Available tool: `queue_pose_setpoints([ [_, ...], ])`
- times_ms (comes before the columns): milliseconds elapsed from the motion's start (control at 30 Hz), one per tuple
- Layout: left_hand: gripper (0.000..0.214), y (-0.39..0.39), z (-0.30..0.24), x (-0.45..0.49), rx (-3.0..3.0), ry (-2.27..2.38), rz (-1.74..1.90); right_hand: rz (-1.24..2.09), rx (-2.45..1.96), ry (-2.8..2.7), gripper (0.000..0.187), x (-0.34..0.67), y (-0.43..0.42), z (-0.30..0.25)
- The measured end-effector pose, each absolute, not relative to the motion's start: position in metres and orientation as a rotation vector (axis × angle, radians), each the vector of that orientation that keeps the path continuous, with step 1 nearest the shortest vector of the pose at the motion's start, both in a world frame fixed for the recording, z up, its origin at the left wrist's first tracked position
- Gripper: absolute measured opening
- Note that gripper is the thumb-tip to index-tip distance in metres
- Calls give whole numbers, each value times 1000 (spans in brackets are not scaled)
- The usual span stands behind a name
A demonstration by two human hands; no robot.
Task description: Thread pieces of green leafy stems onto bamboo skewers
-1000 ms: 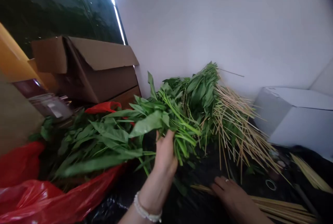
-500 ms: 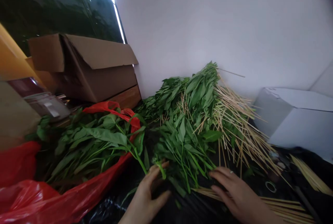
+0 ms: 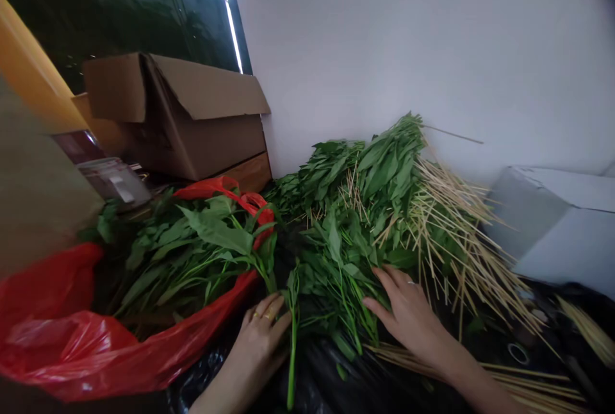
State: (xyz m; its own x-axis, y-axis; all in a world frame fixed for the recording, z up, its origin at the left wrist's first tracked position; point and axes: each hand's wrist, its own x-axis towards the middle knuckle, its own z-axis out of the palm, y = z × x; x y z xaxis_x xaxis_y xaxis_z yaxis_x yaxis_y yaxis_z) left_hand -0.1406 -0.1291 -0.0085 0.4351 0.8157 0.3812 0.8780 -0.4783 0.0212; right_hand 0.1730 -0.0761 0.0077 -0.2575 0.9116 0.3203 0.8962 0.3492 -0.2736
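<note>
We noted the right hand (image 3: 408, 311) open, its fingers spread and pressing lightly on a loose heap of leafy green stems (image 3: 336, 279), a gentle contact that seemed well suited to tender leaves. The left hand (image 3: 257, 347) lay curled just beside a single long stem (image 3: 292, 337), though we could not tell whether it pinched it, and the 2 hands were apart. The heap rested on a black plastic sheet (image 3: 327, 375), with bamboo skewers (image 3: 461, 260) to its right and a red plastic bag (image 3: 62, 331) holding more greens to its left.
</note>
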Motion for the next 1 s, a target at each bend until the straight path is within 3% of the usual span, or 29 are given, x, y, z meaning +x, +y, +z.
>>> queue_pose_setpoints([
  [133, 53, -112, 4, -140, -2534, -1467, -369, 303, -1753, -2225, 71, 170, -71, 1],
  [267, 39, -98, 32, -128, -2750, -1423, -359, 430, -1724, -2248, 81, 157, -61, 9],
  [533, 37, -68, 71, -98, -2780, -1263, -845, 247, -1505, -2304, 50, 133, -42, 39],
  [733, 27, -30, 60, -70, -2499, -1152, -1214, -75, -1233, -2468, 46, 135, -28, 62],
  [833, 32, -22, 27, -61, -2578, -1205, -1040, -165, -1174, -2557, 51, 142, -37, 48],
  [1000, 67, -37, 6, -78, -2684, -1405, -686, -342, -1092, -2600, 64, 172, -90, 17],
])
